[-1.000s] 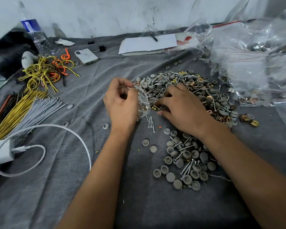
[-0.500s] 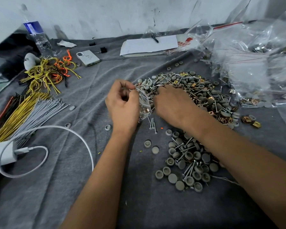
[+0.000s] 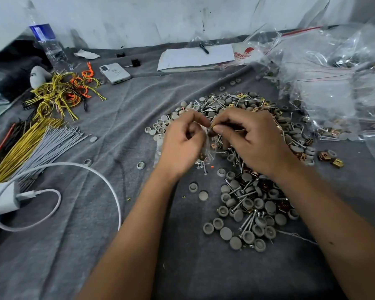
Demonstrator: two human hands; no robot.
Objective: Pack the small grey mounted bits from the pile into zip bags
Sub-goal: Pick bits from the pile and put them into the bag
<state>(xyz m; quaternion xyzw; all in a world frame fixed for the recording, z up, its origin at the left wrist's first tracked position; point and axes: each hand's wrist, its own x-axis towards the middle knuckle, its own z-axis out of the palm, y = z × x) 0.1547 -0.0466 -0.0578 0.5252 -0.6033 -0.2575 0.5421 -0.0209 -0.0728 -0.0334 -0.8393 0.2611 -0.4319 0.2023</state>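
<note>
Above pile (image 3: pixel 243 131) | left hand (image 3: pixel 182 144) holds zip bag (image 3: pixel 208 148) | right hand (image 3: pixel 253 139) pinches clip (image 3: pixel 212 127)

Grey bits (image 3: pixel 245 204), grey cloth (image 3: pixel 121 126), yellow wires (image 3: pixel 24 144), white cable (image 3: pixel 104 180)

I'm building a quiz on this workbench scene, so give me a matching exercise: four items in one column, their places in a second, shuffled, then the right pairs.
Items:
1. water bottle
2. phone
3. charger cable
4. zip bag

Places:
A. near left, looping over the cloth
B. held in the left hand
C. far left, by the wall
D. flat beyond the yellow wires

Pairs: 1-C, 2-D, 3-A, 4-B
</note>
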